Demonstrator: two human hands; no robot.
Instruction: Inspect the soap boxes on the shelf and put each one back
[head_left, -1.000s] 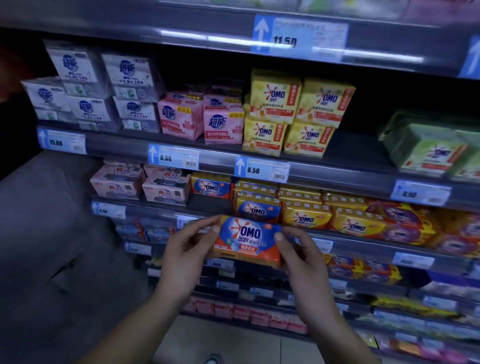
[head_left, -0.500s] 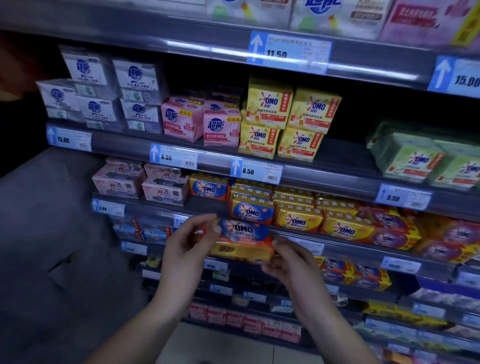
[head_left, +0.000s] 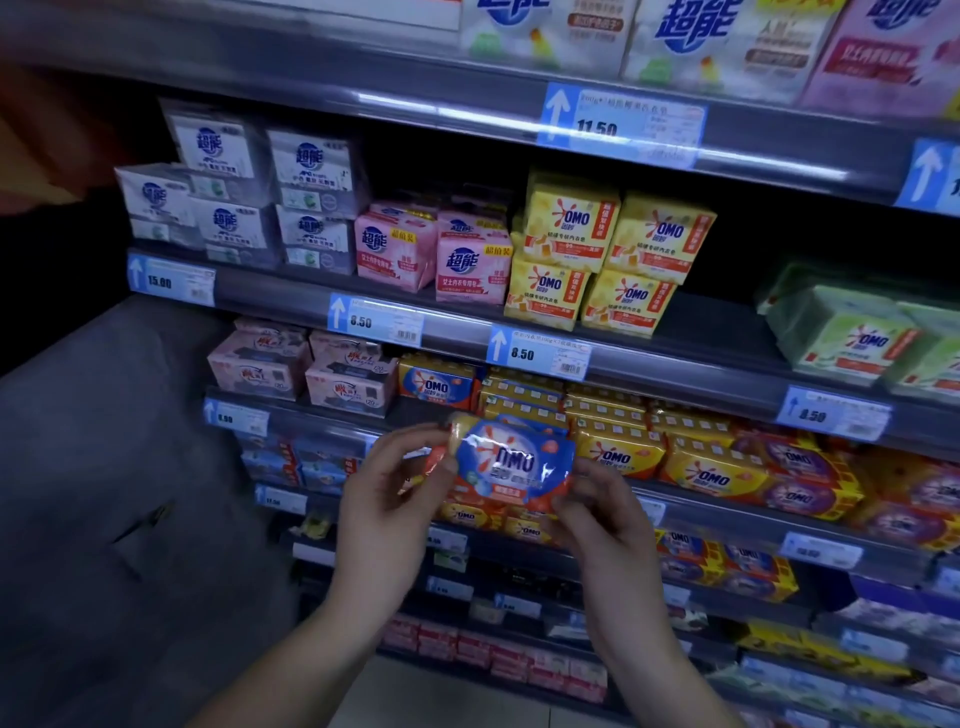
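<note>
Soap aisle, lower middle of the frame: a person is holding a blue-and-orange OMO soap pack (head_left: 511, 467) up in front of a stocked store shelf (head_left: 317, 423), with the printed face turned toward the camera. The left hand (head_left: 395, 509) is pinching the pack's left end between thumb and curled fingers. The right hand (head_left: 608, 535) is gripping the lower right corner, its fingers wrapped under the wrapper. The pack is hanging in the air, clear of the shelf, and is partly covering the row of yellow OMO packs (head_left: 618, 454) behind it.

The step in hand appears to be the inspection itself, since both hands are presenting the label rather than reaching toward the shelving. The return is not yet done. A matching blue OMO pack (head_left: 436, 387) is sitting just above and to the left, under the 8.50 price tag (head_left: 537, 353). The dark stretch of shelf in front of it looks like the likely home. The next move calls for carrying the pack up and left, then sliding it in flat without knocking its neighbours.
</note>
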